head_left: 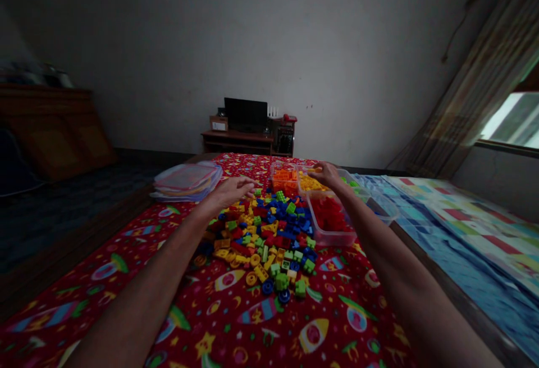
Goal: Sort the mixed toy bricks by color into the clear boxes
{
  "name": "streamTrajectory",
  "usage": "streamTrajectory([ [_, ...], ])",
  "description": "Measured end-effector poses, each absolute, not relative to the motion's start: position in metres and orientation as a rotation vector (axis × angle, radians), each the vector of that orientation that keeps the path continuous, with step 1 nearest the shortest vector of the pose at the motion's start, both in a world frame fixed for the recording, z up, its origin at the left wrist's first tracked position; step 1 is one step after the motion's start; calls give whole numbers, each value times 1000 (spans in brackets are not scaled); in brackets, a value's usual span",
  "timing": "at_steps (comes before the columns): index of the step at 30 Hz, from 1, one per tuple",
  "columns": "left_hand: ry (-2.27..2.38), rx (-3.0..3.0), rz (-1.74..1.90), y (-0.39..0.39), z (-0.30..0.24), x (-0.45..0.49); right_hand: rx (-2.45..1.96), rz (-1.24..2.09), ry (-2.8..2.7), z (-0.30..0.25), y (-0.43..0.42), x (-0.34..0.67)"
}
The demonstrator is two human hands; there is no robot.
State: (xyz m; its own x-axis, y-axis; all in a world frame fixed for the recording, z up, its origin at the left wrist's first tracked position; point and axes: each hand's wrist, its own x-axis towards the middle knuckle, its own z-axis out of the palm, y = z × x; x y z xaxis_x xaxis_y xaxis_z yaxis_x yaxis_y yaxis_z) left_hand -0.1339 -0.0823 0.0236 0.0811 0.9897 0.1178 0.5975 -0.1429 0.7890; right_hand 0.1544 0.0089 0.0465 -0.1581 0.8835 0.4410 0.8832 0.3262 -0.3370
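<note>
A heap of mixed plastic building blocks (269,233) in red, yellow, green and blue covers the middle of the red patterned cloth. Above its far left edge hovers my left hand (236,188), fingers stretched to the right with nothing visible in them. My right hand (326,175) is over the clear box of yellow blocks (309,184), its fingers bent down together around what looks like a yellow block at the fingertips. Red blocks (328,213) fill a nearer box (334,239), below my right wrist. Orange blocks (285,180) lie in another box left of the yellow ones.
Stacked clear lids (187,181) lie at the cloth's left edge. Partly behind my right forearm are a box with green blocks (349,182) and one with dark blue pieces (377,208). A bed with a blue sheet (425,227) adjoins on the right. A monitor (246,114) stands at the wall.
</note>
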Motion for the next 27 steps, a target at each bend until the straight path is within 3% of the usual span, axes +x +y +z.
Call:
streamTrajectory([
  [5, 1812, 2037, 866, -67, 10, -160, -1450, -35, -2032, 43, 14, 149],
  [13, 1783, 2130, 590, -62, -6, -173, -916, 250, -2397, 14, -73, 107],
  [22, 1892, 2308, -73, -91, 16, -127, -982, 0, -2720, -11, -107, 67],
  [27, 1951, 2371, -106, -90, 8, -119, -885, 94, -2727, -20, -104, 67],
])
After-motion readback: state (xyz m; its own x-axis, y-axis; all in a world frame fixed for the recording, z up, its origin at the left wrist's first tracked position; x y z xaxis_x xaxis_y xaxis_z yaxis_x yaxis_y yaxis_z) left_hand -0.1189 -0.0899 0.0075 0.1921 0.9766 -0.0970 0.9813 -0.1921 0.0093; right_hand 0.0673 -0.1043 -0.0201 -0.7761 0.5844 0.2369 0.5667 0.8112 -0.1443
